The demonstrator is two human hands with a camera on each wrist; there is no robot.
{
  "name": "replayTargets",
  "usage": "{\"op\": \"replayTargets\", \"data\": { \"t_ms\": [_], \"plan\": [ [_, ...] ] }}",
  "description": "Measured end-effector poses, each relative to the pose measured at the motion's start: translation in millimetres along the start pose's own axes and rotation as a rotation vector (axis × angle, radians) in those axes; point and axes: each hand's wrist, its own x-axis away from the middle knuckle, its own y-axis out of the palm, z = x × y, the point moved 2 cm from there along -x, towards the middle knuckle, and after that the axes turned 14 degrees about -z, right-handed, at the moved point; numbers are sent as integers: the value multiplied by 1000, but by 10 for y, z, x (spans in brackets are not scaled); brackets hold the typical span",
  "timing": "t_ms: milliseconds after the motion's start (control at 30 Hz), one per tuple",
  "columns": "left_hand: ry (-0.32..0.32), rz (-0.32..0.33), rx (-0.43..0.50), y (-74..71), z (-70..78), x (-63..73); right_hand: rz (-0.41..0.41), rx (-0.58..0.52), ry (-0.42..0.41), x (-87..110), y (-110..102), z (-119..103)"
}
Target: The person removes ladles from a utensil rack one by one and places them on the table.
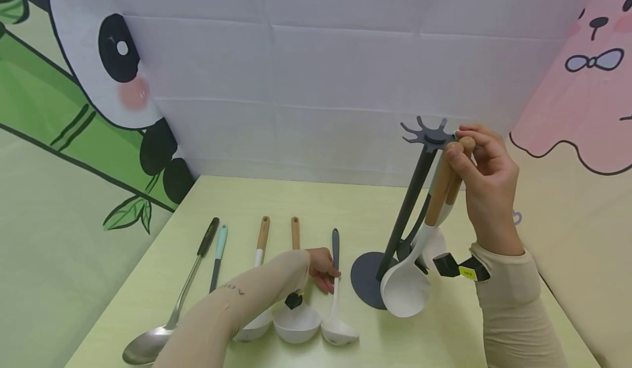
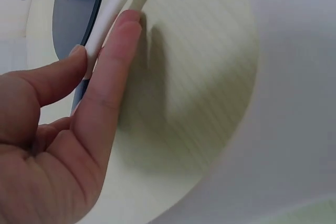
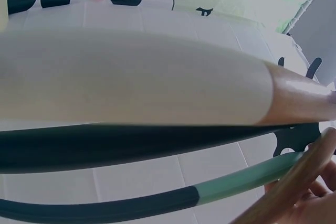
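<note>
My left hand [image 1: 322,269] pinches a small white ladle [image 1: 337,327] with a dark handle, which lies on the table. In the left wrist view, thumb and forefinger are at its white shaft [image 2: 107,30], beside the dark handle end. At the right, my right hand [image 1: 491,176] grips the top of the wooden handle of a large white ladle [image 1: 405,290], bowl hanging down. Beside it rises a dark utensil stand [image 1: 407,214] with a hooked crown [image 1: 434,136]. Behind are another wooden handle [image 1: 456,184] and a mint-handled utensil [image 3: 236,179], close to the fingers.
Left of my left hand lie two white ladles with wooden handles [image 1: 263,233] [image 1: 295,233], partly behind my forearm. Farther left are a mint-handled utensil [image 1: 221,242] and a steel ladle [image 1: 148,346] with a black handle. The stand's round base [image 1: 365,280] sits on the table.
</note>
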Motion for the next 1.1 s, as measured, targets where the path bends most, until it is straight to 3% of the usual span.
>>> {"op": "replayTargets", "data": {
  "t_ms": [367,667,767,933,1100],
  "plan": [
    [5,77,-162,46,93,200,15,-1,-7,2,-15,3],
    [4,192,-278,-11,51,109,15,-24,-12,17,-10,25],
    [21,234,-362,-59,82,92,15,-21,-11,23,-14,24],
    [121,282,-520,-140,261,219,4,-27,-4,34,-24,12],
    [310,352,-596,-97,640,538,1,-25,13,59,-26,0]
  ]
}}
